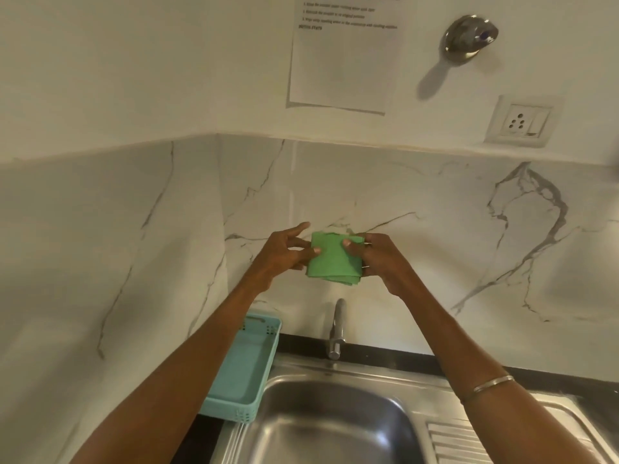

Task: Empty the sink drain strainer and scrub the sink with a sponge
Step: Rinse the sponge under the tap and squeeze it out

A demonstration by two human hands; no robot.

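Observation:
A flat green scrubbing sponge (333, 261), folded into layers, is held up in front of the marble backsplash, well above the sink. My left hand (284, 254) pinches its left edge with the thumb on the front face. My right hand (378, 259) grips its right edge, thumb on top. Below them the steel sink (335, 426) lies at the bottom of the view, its basin only partly visible. The drain strainer is out of view.
A chrome tap (336, 329) rises behind the basin, directly below the sponge. A teal plastic basket (246, 370) sits left of the sink. The drainboard (469, 440) is at right. On the wall are a paper notice (338, 61), a metal fixture (469, 36) and a socket (522, 120).

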